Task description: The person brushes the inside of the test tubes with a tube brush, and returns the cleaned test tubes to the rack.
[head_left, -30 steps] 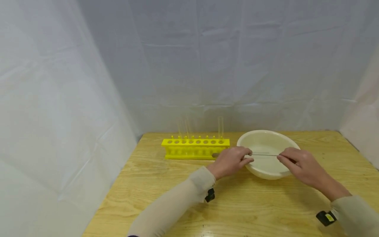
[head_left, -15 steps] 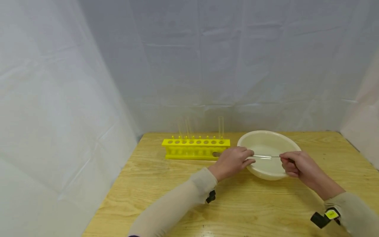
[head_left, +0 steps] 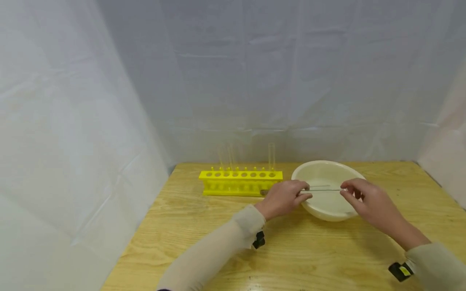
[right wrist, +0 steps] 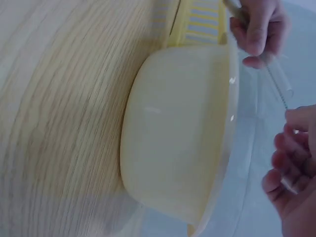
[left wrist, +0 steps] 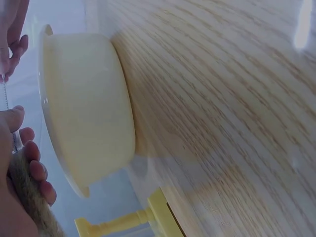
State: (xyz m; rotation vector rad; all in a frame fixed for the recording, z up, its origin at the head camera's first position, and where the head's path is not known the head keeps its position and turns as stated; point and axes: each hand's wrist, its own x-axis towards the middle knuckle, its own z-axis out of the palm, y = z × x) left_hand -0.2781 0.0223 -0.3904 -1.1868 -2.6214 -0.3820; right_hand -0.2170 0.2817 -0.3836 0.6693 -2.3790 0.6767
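Note:
Over the cream basin (head_left: 329, 213), both hands hold a test tube brush level. My left hand (head_left: 281, 199) grips it together with a clear glass test tube (right wrist: 280, 76). The brown bristles (left wrist: 30, 195) run along the left palm and stick out on its far side. On the right, my right hand (head_left: 373, 202) pinches the thin twisted wire handle (head_left: 325, 190) between thumb and forefinger, its other fingers loosely bent. The tube's end shows beside the wire in the right wrist view. Whether the bristles lie inside the tube, I cannot tell.
Left of the basin stands a yellow test tube rack (head_left: 240, 175). Several clear test tubes (head_left: 271, 157) rise from it, faint against the backdrop. Beneath everything is a wooden table (head_left: 291, 254), with white sheeting (head_left: 225, 81) behind and at the sides.
The right hand turned and its fingers curled inward half a second ago, then opened out again, still pinching the wire. The wire and tube shifted slightly; the left hand stays nearly still.

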